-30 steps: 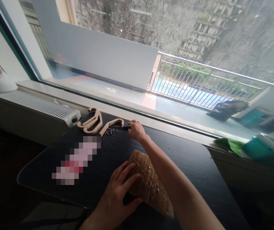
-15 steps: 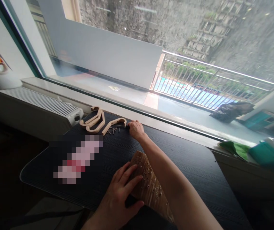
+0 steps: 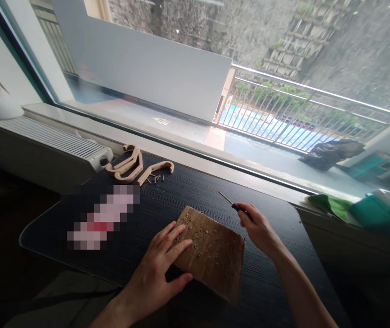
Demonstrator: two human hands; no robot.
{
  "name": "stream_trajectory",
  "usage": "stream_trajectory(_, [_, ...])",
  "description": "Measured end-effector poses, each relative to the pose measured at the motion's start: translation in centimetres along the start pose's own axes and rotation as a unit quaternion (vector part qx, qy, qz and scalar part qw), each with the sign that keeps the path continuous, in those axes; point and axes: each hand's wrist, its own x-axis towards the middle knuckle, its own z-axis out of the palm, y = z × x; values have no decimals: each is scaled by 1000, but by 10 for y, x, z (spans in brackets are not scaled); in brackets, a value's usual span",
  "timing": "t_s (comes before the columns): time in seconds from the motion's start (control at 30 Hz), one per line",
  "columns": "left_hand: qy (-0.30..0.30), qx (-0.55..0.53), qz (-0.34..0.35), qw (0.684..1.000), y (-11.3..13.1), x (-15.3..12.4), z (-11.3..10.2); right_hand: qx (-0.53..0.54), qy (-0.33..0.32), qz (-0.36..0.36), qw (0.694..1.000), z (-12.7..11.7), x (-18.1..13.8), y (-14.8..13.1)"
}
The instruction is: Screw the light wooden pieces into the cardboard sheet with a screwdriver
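Observation:
A wooden board pitted with several small holes lies on the black table. My left hand rests with spread fingers on the board's left edge. To the right of the board and above the table, my right hand grips a screwdriver by its dark handle, its thin metal shaft pointing up and left. Farther back lie several screws, close to a pale wooden hook. More wooden hooks are grouped just left of it.
A blurred pinkish item lies on the table's left side. Behind the table runs a window sill; a radiator stands at the left. A green cloth and a teal object sit at the right.
My right hand has come back from beside the screws to the board's right side, now with the screwdriver plainly in it. More of the board shows. My left hand stays on the board.

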Motion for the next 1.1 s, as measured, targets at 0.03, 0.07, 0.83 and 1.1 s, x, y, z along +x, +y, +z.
stream_trajectory(0.03, [2,2,-2,1000,0,0,1,47,10,37,998,-5,-14,11])
stream_trajectory(0.07, [6,4,-7,1000,1,0,2,97,14,60,993,-8,-27,19])
stream_trajectory(0.83, [40,14,-54,998,-10,-1,17,172,89,126,973,26,-94,21])
stream_trajectory(1.1, [42,-18,-70,996,-7,-6,10,231,38,167,958,23,-95,16])
